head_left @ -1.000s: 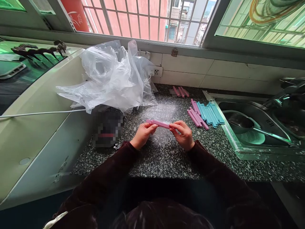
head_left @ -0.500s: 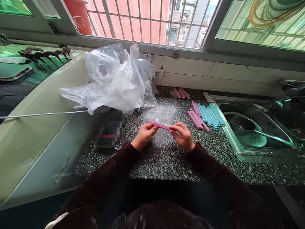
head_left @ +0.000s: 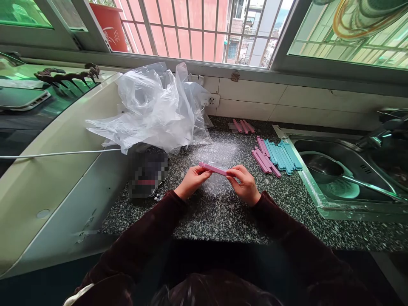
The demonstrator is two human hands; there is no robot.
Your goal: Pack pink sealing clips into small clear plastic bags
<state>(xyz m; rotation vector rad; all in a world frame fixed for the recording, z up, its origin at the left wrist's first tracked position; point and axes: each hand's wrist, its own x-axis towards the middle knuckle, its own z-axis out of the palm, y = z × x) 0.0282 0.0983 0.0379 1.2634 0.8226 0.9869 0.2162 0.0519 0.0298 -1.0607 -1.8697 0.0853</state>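
A pink bag-sealing clip (head_left: 214, 169) is held level above the speckled dark counter. The fingers of my left hand (head_left: 192, 182) pinch its left end, and my right hand (head_left: 245, 185) pinches the right end. Clear plastic film (head_left: 218, 164) shows along the clip's far edge; how far it runs into the clip I cannot tell. To the right lie a group of loose pink clips (head_left: 262, 160) and, against them, several teal clips (head_left: 282, 155). Farther back, a few pink clips (head_left: 245, 126) lie by the wall, with clear film beside them.
A heap of clear plastic bags (head_left: 153, 112) fills the back left of the counter. In front of it sits a dark, pixelated object (head_left: 148, 174). At right is a steel sink (head_left: 338, 144) with a pan (head_left: 325, 165) in it. A white cable (head_left: 63, 153) crosses the left side.
The whole view has shifted slightly. Both hands keep their pinch on the pink clip, which stays at nearly the same place over the counter.
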